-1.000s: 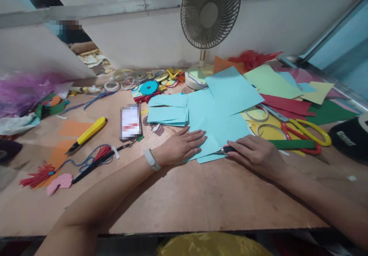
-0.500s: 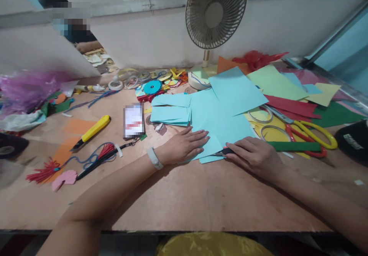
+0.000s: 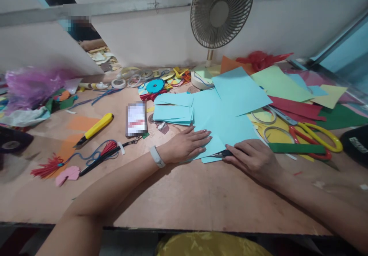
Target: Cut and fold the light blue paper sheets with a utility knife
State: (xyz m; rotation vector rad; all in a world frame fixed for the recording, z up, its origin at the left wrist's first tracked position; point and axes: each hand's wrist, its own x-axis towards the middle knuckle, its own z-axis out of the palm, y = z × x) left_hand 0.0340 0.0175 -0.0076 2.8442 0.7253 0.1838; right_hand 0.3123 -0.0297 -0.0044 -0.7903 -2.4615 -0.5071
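Note:
My left hand [image 3: 186,145] lies flat, fingers together, on the near corner of a light blue paper sheet [image 3: 222,123], pressing it to the wooden table [image 3: 184,198]. My right hand [image 3: 253,157] is closed around a small dark cutter knife [image 3: 222,154] whose blade tip sits at the sheet's near edge, just right of my left fingertips. A stack of smaller light blue paper pieces [image 3: 172,112] lies left of the sheet. A white band circles my left wrist.
A yellow utility knife [image 3: 94,128], a phone [image 3: 136,118] and a red tassel on cord [image 3: 71,160] lie to the left. Yellow-and-red scissors [image 3: 313,139], tape rings and coloured sheets spread to the right. A desk fan [image 3: 220,22] stands at the back.
My right hand has drawn the cutter a little leftward along the sheet's near edge, closer to my left fingertips. My left hand stays pressed on the paper. The view has shifted slightly.

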